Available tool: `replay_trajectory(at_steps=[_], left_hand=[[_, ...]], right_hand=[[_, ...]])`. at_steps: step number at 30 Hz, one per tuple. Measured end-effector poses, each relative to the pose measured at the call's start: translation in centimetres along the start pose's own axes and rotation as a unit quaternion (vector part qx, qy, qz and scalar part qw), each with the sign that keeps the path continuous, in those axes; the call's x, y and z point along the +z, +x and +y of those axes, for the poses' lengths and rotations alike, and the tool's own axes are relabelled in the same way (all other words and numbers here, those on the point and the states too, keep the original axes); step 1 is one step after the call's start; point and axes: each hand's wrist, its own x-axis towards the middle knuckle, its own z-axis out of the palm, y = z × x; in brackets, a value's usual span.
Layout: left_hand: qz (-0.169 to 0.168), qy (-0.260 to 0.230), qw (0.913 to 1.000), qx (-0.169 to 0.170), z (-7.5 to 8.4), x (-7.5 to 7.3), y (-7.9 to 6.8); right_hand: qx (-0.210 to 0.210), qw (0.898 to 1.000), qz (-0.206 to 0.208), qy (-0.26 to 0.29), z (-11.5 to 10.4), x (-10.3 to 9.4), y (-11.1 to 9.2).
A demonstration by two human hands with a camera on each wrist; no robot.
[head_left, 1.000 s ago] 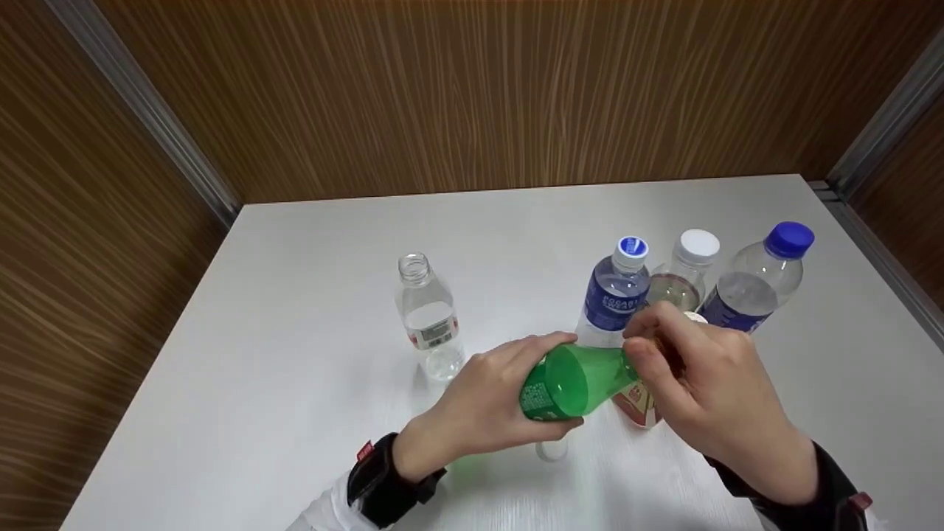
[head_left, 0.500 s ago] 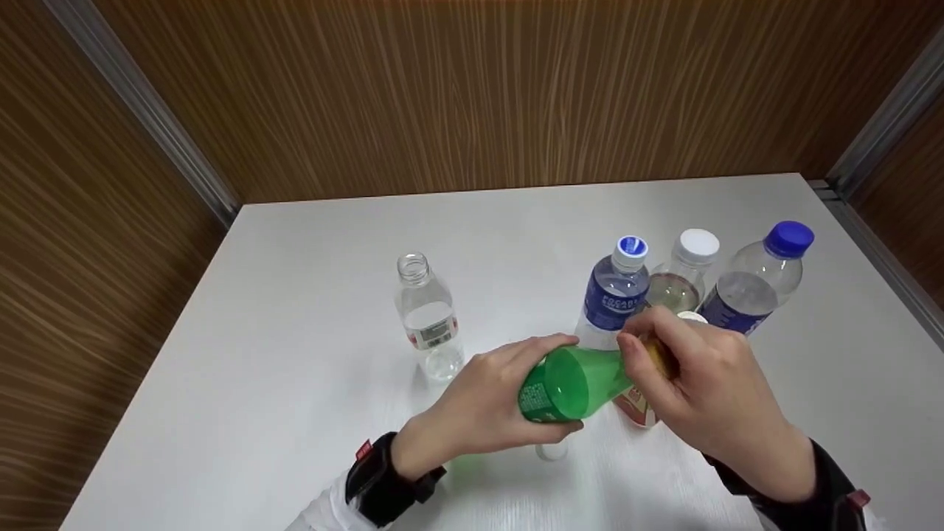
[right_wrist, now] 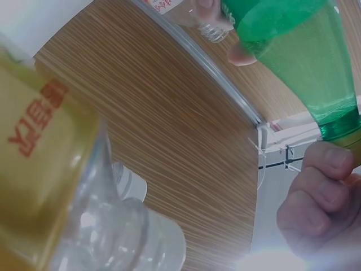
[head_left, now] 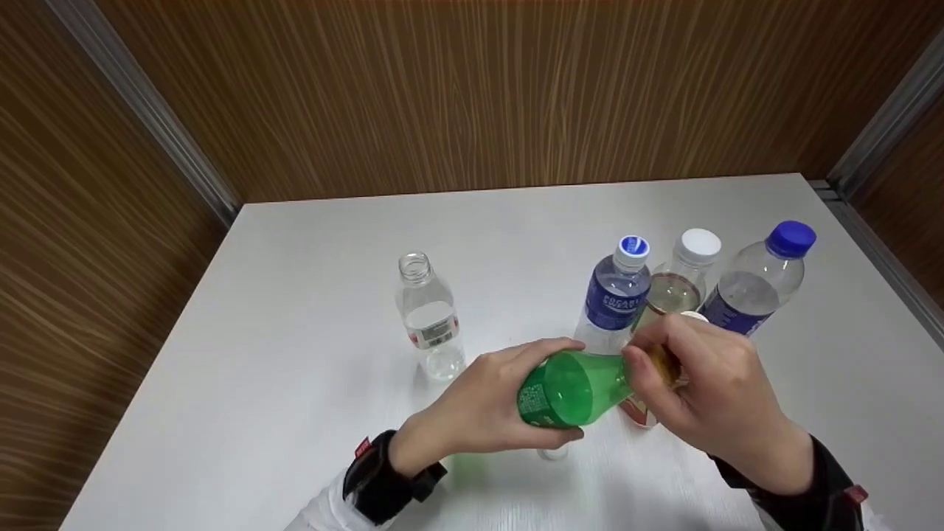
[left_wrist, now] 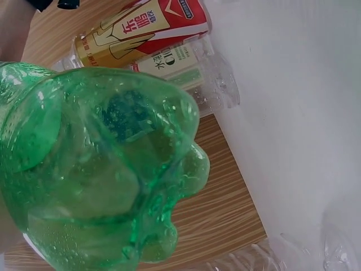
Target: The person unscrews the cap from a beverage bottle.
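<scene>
Wood-grain panels with metal corner strips wall in a white desk that fills the lower part of the head view. Nearest the camera, low in the centre of the frame, the left hand wraps its fingers and thumb round the body of a green plastic bottle, which is held off the desk and tipped on its side, neck toward the right. The right hand closes its fingertips round the yellowish cap at the neck; the cap is mostly covered by the fingers. The green bottle's label carries white writing too small to read. In the left wrist view its lobed base fills the frame.

Just behind and under the hands stands a bottle with a red and gold label, largely hidden in the head view; the left wrist view shows its label with Chinese characters. A small white object lies on the desk below the green bottle, too hidden to identify.

Farther back, right of centre, three capped bottles stand close together: a blue-labelled bottle reading "POCARI", a clear bottle with a white cap, and a bottle with a blue cap whose label cannot be read. Left of centre, well apart from them, an uncapped clear bottle stands upright, its white label unreadable.
</scene>
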Motion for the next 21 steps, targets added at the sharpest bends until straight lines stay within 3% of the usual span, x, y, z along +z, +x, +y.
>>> replay_trajectory(at_steps=[4,7,15,21], left_hand=[[-0.008,-0.010,0.9999,0.002,0.0,-0.1,0.0],[-0.008,-0.011,0.9999,0.002,0.0,-0.1,0.0],[0.005,0.004,0.9999,-0.010,0.2,-0.1,0.0],[0.041,0.062,0.9970,-0.019,0.1,0.3,0.1]], right_hand=[[-0.047,0.998,0.014,0.028,0.3,0.1,0.2],[-0.053,0.998,0.012,0.032,0.3,0.1,0.3],[0.039,0.998,-0.049,-0.007,-0.3,-0.8,-0.1],[0.116,0.990,-0.067,-0.031,-0.9,-1.1,-0.1]])
